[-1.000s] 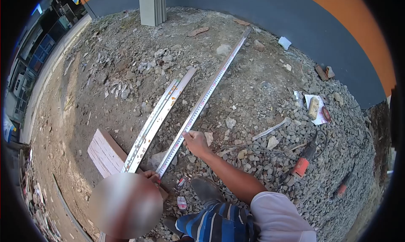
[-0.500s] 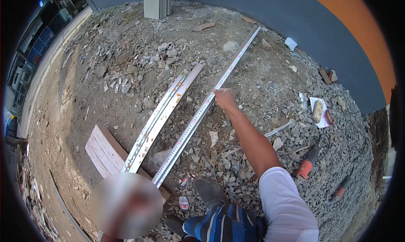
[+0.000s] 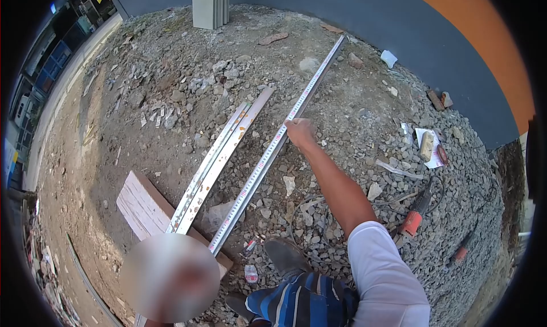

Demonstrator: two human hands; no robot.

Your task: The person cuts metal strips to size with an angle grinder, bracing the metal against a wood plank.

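Outdoors, on a rough bed of grey gravel (image 3: 364,127) and broken stone, a person's right hand (image 3: 299,131) reaches out at the centre of the frame, fingers closed on the edge of a long measuring staff (image 3: 268,156) that lies flat on the ground. The staff runs diagonally from lower left of centre up to the upper right, its far end near a dark grey wall (image 3: 399,25) with an orange band above it. Just left of the staff, and roughly parallel, lie two pale metal strips (image 3: 219,159), their lower ends resting on a flat pinkish board (image 3: 139,204) at lower left. A grey pillar (image 3: 209,5) stands at the top of the frame. To the right, among the stones, lie an orange power tool (image 3: 413,218) with its cable, and a sheet of paper (image 3: 427,147) with small items on it. Bare packed earth spreads along the left side. The left hand is out of sight. A dark shoe (image 3: 285,256) stands on the gravel at the bottom centre.
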